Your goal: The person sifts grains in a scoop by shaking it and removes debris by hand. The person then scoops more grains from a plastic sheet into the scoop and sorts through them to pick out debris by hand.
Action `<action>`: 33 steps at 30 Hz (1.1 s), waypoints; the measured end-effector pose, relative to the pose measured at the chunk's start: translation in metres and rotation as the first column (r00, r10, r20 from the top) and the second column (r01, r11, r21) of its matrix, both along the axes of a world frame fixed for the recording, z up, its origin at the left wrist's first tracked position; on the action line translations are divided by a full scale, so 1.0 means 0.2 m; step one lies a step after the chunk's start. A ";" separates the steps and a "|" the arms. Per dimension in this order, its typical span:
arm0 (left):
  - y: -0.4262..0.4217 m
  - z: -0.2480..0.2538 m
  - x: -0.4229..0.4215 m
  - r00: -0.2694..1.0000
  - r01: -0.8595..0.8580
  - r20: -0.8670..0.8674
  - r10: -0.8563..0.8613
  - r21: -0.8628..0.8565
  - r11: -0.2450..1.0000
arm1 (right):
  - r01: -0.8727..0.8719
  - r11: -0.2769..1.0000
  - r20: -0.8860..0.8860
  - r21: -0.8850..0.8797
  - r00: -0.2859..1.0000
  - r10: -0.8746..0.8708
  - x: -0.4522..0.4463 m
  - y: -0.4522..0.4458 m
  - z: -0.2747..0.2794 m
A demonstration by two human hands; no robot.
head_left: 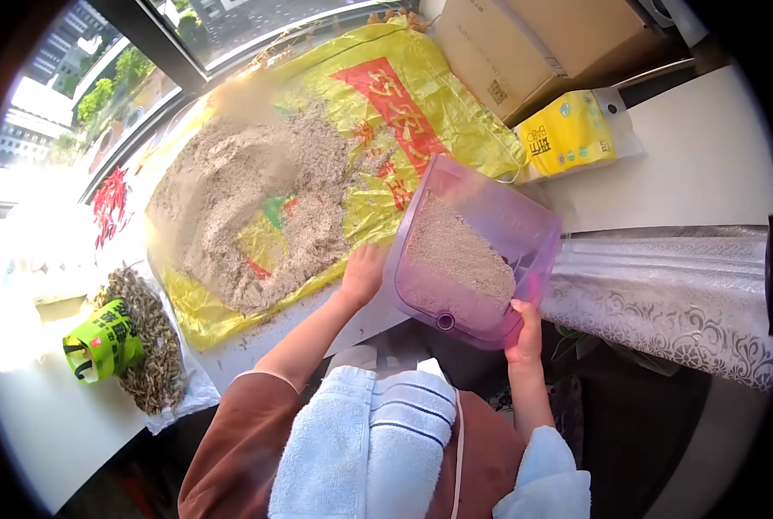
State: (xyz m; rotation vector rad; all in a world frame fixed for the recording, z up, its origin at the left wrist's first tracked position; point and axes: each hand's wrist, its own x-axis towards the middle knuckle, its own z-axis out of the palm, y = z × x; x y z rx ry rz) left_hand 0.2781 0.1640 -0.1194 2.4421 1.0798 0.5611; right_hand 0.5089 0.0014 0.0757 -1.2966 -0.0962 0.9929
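Saw at the far left, on a white table, a lime-green packet tipped against a heap of dried, brownish matter, with clear plastic showing beneath. Noted just beyond, by the window, a small cluster of thin red pieces. Found next a broad pile of beige grains spread over a yellow sack with red printing, parted near the middle down to bare plastic. Saw the left hand at the sack's near edge, close beside the left wall of a translucent purple tub; could not tell whether gripping anything or touching the tub. Made out the tub at the table's near edge, open side toward the view, with more grains banked inside. Found the right hand clasped on the tub's near right corner. Noted beyond the tub a cardboard box, then a yellow packet, and at the far right a silvery patterned cloth.
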 end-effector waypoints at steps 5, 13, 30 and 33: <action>0.12 -0.04 0.04 0.955 0.030 0.294 0.031 -0.200 0.979 | 0.016 0.998 -0.070 -0.064 0.997 -0.020 -0.13 0.21 -0.04; 0.94 0.08 0.13 0.979 -0.103 0.184 0.092 0.049 0.994 | 0.110 0.994 -0.098 0.024 0.989 -0.107 -0.14 0.19 -0.03; 1.51 0.10 1.68 0.845 0.461 -0.337 -0.416 0.062 0.885 | 0.492 0.846 0.014 -0.207 0.866 -0.500 -0.38 -0.23 0.18; 1.55 -0.03 1.68 0.854 0.520 -0.176 -0.490 0.248 0.817 | 0.516 0.834 0.041 -0.198 0.854 -0.519 -0.42 -0.32 0.15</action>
